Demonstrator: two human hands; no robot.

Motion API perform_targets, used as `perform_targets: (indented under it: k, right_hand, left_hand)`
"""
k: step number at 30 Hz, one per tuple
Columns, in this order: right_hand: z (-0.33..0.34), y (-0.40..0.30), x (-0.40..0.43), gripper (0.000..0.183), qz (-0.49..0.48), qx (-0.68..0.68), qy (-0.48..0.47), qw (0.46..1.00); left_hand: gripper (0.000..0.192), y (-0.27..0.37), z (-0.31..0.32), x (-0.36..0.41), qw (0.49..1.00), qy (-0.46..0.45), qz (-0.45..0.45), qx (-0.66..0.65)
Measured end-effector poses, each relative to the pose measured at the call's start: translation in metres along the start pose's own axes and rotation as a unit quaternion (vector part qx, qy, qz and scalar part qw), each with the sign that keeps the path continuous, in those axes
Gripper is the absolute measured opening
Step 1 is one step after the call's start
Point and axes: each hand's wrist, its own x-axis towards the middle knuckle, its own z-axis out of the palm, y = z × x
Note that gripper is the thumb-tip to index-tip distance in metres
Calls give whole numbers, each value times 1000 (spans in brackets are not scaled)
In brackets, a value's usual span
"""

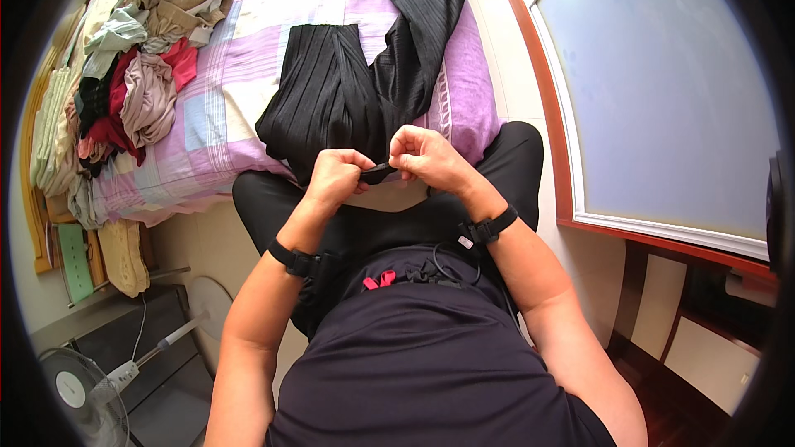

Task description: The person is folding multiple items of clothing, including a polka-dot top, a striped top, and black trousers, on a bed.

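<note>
A pair of black pleated trousers (329,90) lies across the bed's near edge, its two legs spread away from me. My left hand (338,177) pinches the near end of the black fabric, at what looks like the waistband, between thumb and fingers. Close beside it, my right hand (425,158) has its thumb and fingertips together at the other end of the same short stretch of edge. Only a small strip of cloth shows between the two hands. The fingertips partly hide what they grip.
The bed (242,96) has a purple checked sheet. Heaped clothes (149,93) lie along its left side. A standing fan (93,391) is at lower left. To the right stands a frosted glass panel (658,99) with a red-brown frame. My knees flank the bed's corner.
</note>
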Motion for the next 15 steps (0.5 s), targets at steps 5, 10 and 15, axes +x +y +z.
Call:
perform_targets:
  k: [5,10,15]
  right_hand:
    - [-4,-1,-3,6,12,-19,-7,1000]
    - [0,-4,-1,7,12,-28,-22,999]
    - [-4,-2,-4,6,5,-9,0,1000]
  left_hand:
    - [17,12,-3,-6,1000,-24,-3,7]
    - [19,0,7,1,998,-9,18,52]
    - [37,1,-8,-1,999,34,41,7]
